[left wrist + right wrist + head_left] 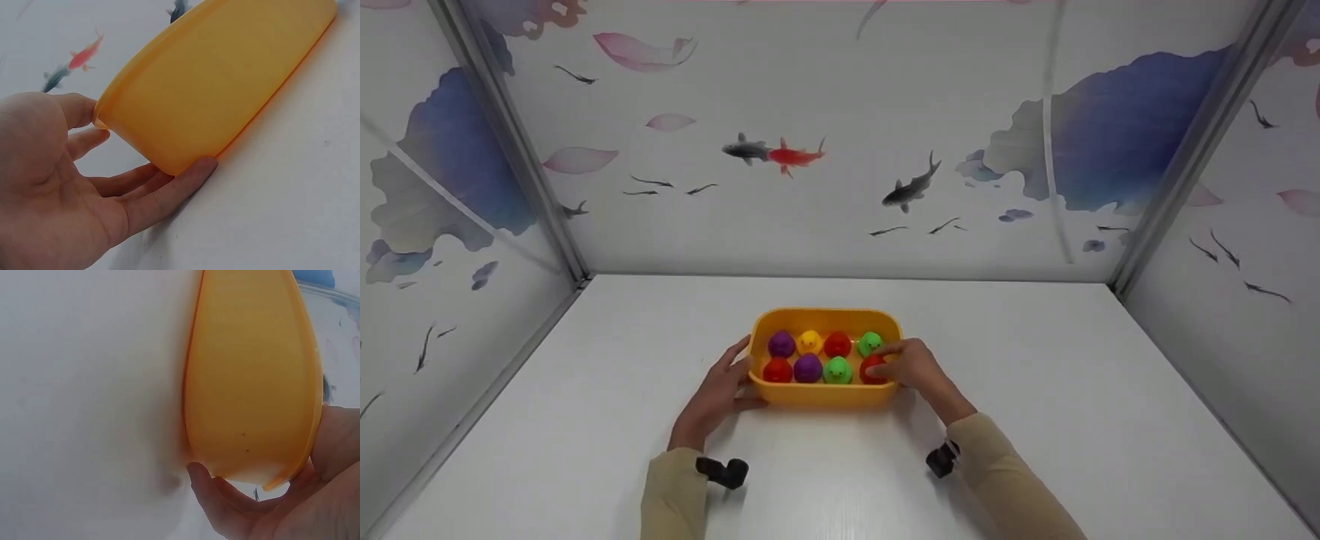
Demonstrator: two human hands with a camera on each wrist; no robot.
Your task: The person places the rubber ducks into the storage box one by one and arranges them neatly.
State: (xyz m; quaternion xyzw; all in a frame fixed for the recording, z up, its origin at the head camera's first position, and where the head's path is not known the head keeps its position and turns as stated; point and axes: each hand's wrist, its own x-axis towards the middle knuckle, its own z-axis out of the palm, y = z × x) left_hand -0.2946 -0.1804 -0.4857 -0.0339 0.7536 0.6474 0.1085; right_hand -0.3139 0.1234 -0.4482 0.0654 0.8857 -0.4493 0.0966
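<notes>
An orange-yellow plastic basin (825, 395) stands on the white table with several small toy ducks in two rows inside. My left hand (720, 394) holds the basin's left end; in the left wrist view its fingers (87, 143) reach the rim and the thumb (191, 180) lies along the bottom edge. At the right end, my right hand (915, 367) has thumb and index finger over the rim, pinching the red toy duck (870, 367) in the front corner. In the right wrist view, other fingers (216, 498) curl below the basin's outer wall (247, 382); the duck is hidden there.
Beside the red duck are a green duck (838, 370), a purple duck (808, 368) and another red one (778, 370); the back row holds purple, yellow, red and green ducks. Printed panels (840, 90) wall the white table (547, 390) at the back and both sides.
</notes>
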